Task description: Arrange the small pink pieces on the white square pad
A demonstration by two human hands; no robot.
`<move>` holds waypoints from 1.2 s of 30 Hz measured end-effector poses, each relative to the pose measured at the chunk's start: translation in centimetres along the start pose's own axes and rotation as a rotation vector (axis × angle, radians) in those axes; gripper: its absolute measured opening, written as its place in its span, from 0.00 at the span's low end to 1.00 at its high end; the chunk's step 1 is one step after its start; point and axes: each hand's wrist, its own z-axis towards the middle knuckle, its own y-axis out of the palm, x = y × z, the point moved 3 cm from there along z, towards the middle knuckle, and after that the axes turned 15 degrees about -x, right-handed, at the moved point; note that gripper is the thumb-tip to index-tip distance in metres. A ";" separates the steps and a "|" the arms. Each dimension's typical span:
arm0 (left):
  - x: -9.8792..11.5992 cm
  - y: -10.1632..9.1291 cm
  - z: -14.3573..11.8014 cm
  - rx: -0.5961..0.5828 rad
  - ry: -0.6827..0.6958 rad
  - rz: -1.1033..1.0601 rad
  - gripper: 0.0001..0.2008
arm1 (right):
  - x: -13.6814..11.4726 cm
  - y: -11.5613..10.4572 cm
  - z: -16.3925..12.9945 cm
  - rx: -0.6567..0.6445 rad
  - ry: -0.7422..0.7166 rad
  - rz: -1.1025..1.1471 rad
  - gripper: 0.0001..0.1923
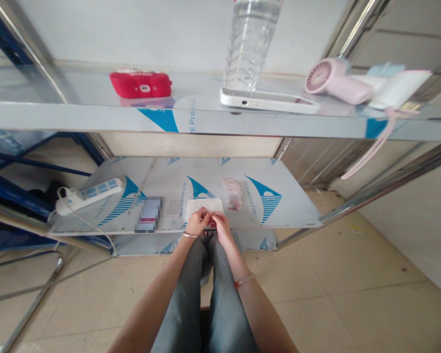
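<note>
My left hand [196,223] and my right hand [220,224] meet at the front edge of the lower shelf. Their fingers are closed together round a small red thing [210,223], too small and covered to name. Just behind the fingers lies a white pad [196,205], perhaps tissue or cloth, on the shelf. To its right is a row of small pinkish packets [231,185], with a clear plastic bag [233,202] holding something reddish in front of them. A phone-like object [149,214], blurred out, rests left of my left hand.
A white power strip [99,191] with a plug and cord lies at the left of the lower shelf [294,211]. Above, the upper shelf [95,115] bears a red case [141,84], a water bottle [248,44], a white phone [264,100] and a pink handheld fan [338,81].
</note>
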 end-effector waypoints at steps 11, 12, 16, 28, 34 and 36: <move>0.4 0.3 -0.2 0.102 -0.054 -0.013 0.11 | 0.7 0.7 0.5 -0.034 0.125 -0.001 0.14; 0.4 0.4 -0.1 0.109 -0.071 -0.009 0.11 | 0.7 0.8 0.6 -0.027 0.127 0.012 0.15; 0.2 0.2 -0.2 0.137 -0.121 0.003 0.11 | 0.7 1.4 0.7 0.002 0.125 0.045 0.15; -2.2 -2.1 -0.9 0.484 -0.306 -0.249 0.15 | 0.9 2.8 0.7 -0.056 0.141 0.077 0.22; -8.8 -4.0 -6.7 0.757 -0.578 -0.407 0.18 | 0.1 2.1 0.7 0.001 0.036 0.134 0.23; -9.9 -3.8 -8.1 0.659 -0.564 -0.414 0.19 | 0.3 2.6 0.6 -0.041 0.061 0.077 0.22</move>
